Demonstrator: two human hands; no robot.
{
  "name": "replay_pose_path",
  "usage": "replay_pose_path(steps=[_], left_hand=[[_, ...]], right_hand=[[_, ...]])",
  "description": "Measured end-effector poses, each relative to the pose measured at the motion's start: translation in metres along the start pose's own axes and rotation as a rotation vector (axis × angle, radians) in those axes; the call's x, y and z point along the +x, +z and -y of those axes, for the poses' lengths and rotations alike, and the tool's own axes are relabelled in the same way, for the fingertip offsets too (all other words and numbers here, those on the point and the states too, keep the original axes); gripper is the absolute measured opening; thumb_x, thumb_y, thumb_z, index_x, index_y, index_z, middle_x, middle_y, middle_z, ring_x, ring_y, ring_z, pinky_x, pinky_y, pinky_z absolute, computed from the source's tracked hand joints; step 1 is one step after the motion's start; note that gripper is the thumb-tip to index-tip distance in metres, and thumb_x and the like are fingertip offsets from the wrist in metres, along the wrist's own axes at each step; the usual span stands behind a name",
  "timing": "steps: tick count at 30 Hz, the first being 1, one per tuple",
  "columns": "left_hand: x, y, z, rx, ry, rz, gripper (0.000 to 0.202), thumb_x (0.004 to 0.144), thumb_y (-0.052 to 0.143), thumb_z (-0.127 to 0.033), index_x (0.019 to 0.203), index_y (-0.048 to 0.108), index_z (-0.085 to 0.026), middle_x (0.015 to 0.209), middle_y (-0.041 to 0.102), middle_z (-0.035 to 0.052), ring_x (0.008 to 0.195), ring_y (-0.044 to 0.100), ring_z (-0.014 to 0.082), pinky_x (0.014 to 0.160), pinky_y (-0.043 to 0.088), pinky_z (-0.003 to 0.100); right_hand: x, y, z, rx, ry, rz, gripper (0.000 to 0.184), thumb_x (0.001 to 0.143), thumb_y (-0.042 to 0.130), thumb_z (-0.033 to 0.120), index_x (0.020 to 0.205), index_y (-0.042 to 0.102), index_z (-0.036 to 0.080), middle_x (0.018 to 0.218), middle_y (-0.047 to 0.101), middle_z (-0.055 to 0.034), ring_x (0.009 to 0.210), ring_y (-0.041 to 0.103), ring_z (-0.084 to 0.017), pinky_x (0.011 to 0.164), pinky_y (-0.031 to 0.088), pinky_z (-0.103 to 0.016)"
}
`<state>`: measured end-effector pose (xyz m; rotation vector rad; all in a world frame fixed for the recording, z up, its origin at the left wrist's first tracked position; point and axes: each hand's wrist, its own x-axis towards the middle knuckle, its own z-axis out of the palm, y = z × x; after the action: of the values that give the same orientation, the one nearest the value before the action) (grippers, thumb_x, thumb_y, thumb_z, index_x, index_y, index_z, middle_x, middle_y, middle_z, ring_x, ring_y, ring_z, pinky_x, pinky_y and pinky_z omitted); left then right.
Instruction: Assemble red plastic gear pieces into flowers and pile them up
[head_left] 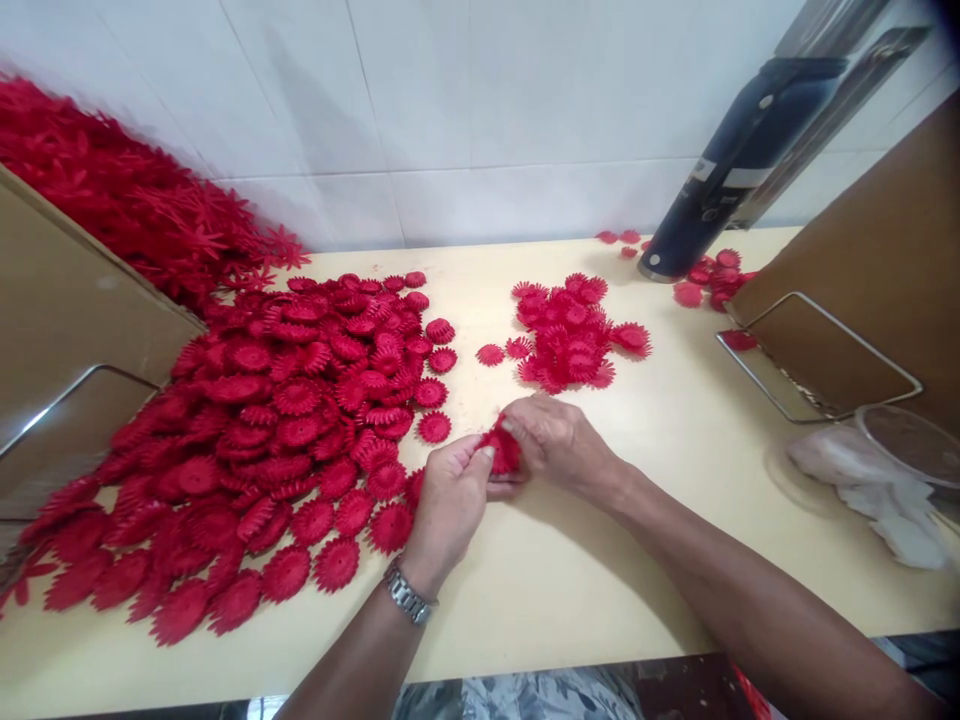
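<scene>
I see the left hand [450,505] and right hand [564,447] pinching a red fringed rosette [507,453] — fingers closed on it — over the tabletop [570,600]. A rosette heap [296,430] lies at its nine o'clock, a rosette cluster [571,335] at one.

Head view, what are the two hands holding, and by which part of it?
A red flower, by its edges: the left hand at its left, the right hand at its upper right. The underside is hidden.

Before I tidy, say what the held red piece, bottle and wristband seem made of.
Red piece: matte, perhaps plastic or fabric, since it shows no gloss; blur leaves this open.
Bottle: satin, perhaps painted metal; soft sheen on dark blue.
Wristband: likely polished steel, given its shiny silver links.
</scene>
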<state>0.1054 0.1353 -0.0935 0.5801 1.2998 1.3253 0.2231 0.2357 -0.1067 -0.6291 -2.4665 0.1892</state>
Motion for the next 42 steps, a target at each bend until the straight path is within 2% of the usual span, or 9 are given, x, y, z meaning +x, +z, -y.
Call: replay_pose_path(steps=[4,7,13,22,26,30,33,37,42], left_hand=[[-0.001,-0.001,-0.002,-0.032,-0.021,-0.065,0.014,0.069,0.061,-0.026,0.066,0.061,-0.012,0.061,0.064,0.0035,0.061,0.066,0.0186,0.063,0.054,0.032],[-0.001,-0.001,-0.004,-0.055,-0.023,-0.065,0.012,0.069,0.059,-0.023,0.065,0.062,-0.011,0.064,0.065,0.0046,0.063,0.066,0.0177,0.065,0.053,0.031],[0.000,-0.001,-0.006,-0.091,-0.041,0.052,0.014,0.071,0.058,-0.023,0.071,0.064,-0.010,0.065,0.067,0.0048,0.062,0.064,0.0152,0.064,0.052,0.028],[0.003,0.000,0.001,0.003,-0.003,0.025,0.014,0.073,0.055,-0.022,0.078,0.062,-0.011,0.068,0.066,0.0043,0.064,0.065,0.0171,0.061,0.053,0.030],[0.003,-0.001,0.002,0.047,-0.039,-0.060,0.012,0.072,0.054,-0.021,0.072,0.060,-0.010,0.061,0.063,0.0027,0.057,0.065,0.0177,0.056,0.054,0.030],[0.002,0.000,-0.001,-0.003,-0.030,-0.077,0.012,0.071,0.056,-0.021,0.069,0.059,-0.010,0.062,0.062,0.0030,0.060,0.066,0.0172,0.061,0.055,0.029],[0.002,0.001,-0.003,-0.021,-0.034,-0.071,0.011,0.071,0.056,-0.020,0.068,0.060,-0.010,0.064,0.063,0.0036,0.061,0.066,0.0169,0.062,0.054,0.027],[0.001,0.000,-0.004,-0.077,-0.033,0.020,0.014,0.072,0.055,-0.021,0.076,0.062,-0.009,0.066,0.066,0.0049,0.061,0.065,0.0159,0.060,0.053,0.026],[0.001,-0.001,-0.001,-0.094,-0.043,0.084,0.017,0.074,0.056,-0.024,0.080,0.062,-0.010,0.069,0.067,0.0053,0.063,0.065,0.0156,0.062,0.053,0.027]], right_hand=[[0.001,-0.019,-0.031,-0.377,0.258,-0.194,0.023,0.086,0.038,0.012,0.092,0.060,0.014,0.085,0.061,-0.0121,0.079,0.052,-0.023,0.069,0.039,-0.035],[0.002,-0.029,-0.037,-0.384,0.281,-0.231,0.028,0.085,0.048,0.025,0.111,0.055,0.017,0.113,0.054,-0.0141,0.102,0.046,-0.029,0.081,0.036,-0.042],[0.003,-0.005,0.003,0.253,-0.109,0.062,0.016,0.082,0.056,0.031,0.080,0.055,0.016,0.069,0.055,-0.0029,0.064,0.048,-0.014,0.061,0.041,-0.026],[0.001,0.006,0.015,-0.027,-0.167,-0.003,0.025,0.086,0.038,0.009,0.067,0.054,0.015,0.058,0.054,-0.0031,0.055,0.044,-0.014,0.057,0.037,-0.026],[0.002,-0.004,-0.009,-0.323,0.013,-0.145,0.027,0.085,0.036,0.007,0.068,0.056,0.015,0.059,0.054,-0.0052,0.058,0.045,-0.016,0.058,0.037,-0.028],[0.003,-0.029,-0.039,-0.509,0.273,-0.231,0.023,0.083,0.045,0.014,0.102,0.058,0.013,0.090,0.061,-0.0121,0.085,0.050,-0.025,0.071,0.039,-0.036],[0.003,-0.034,-0.033,-0.265,0.177,-0.213,0.026,0.083,0.051,0.024,0.108,0.055,0.016,0.103,0.058,-0.0124,0.095,0.050,-0.025,0.078,0.040,-0.038],[0.004,-0.015,-0.002,0.252,-0.108,0.021,0.012,0.084,0.052,0.026,0.086,0.056,0.015,0.074,0.056,-0.0049,0.068,0.052,-0.014,0.061,0.043,-0.025],[0.002,0.003,0.013,0.265,-0.135,-0.003,0.015,0.086,0.046,0.017,0.073,0.051,0.015,0.062,0.051,-0.0013,0.057,0.045,-0.011,0.053,0.037,-0.022]])
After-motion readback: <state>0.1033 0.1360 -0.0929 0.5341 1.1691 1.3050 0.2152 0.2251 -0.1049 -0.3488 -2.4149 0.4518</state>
